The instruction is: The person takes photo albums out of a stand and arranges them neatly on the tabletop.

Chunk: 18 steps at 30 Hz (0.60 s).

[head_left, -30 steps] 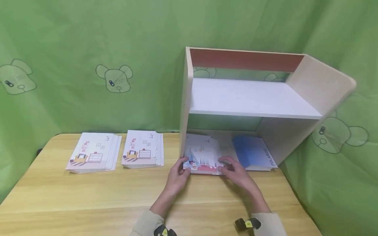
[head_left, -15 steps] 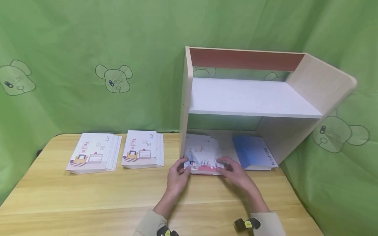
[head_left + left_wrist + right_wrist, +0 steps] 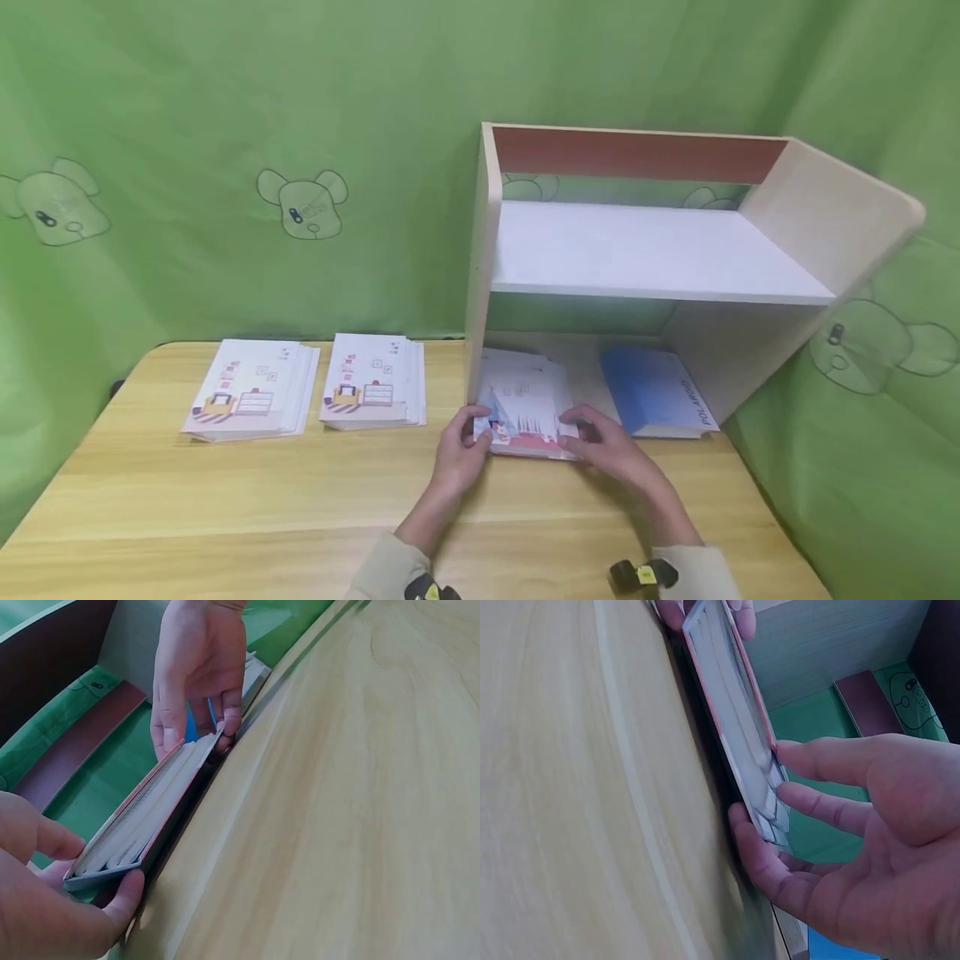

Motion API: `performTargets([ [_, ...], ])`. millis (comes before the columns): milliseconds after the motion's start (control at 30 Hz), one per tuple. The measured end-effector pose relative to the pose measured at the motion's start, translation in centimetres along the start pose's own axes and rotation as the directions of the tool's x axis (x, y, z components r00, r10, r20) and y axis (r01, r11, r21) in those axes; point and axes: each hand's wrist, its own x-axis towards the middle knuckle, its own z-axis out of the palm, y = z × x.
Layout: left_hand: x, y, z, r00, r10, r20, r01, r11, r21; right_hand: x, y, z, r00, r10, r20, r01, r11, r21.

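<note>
Tent-print book point(image 3: 521, 408) lies at the front left of the bookshelf point(image 3: 660, 250), lower bay. My left hand point(image 3: 459, 450) and right hand point(image 3: 617, 450) pinch its opposite side edges. Judged stiff, fairly light, liable to fan; best held there. Count, relative to bookshelf: inside, one tent-print book, one POLAROID book point(image 3: 656, 392); left, two armchair-print books point(image 3: 243, 375).

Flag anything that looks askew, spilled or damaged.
Layers stick out unevenly along the right edges of the held white-and-pink illustrated book, the leftmost white illustrated book and the white book beside it, rather than sitting flush. Nothing looks spilled or clearly damaged.
</note>
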Motion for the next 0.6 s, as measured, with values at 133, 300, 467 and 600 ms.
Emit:
performTargets([
  [133, 0.0, -0.2, -0.1, 1.0, 0.005, 0.014, -0.005, 1.0, 0.005, 0.1, 0.2, -0.1, 0.999, 0.032, 0.036, -0.034, 0.998, 0.045],
  [300, 0.1, -0.4, 0.0, 0.999, -0.044, 0.0, 0.044, 0.998, 0.037, -0.2, 0.1, -0.6, 0.997, 0.047, 0.064, -0.053, 0.995, 0.085],
  [467, 0.2, -0.4, -0.3, 0.998, -0.065, 0.014, 0.064, 0.997, 0.034, -0.4, 0.1, -0.9, 0.995, 0.02, 0.096, -0.031, 0.993, 0.11],
  [600, 0.0, -0.3, -0.4, 0.996, -0.073, 0.053, 0.073, 0.997, 0.007, -0.6, 0.3, -1.4, 0.988, 0.007, 0.153, -0.034, 0.985, 0.171],
])
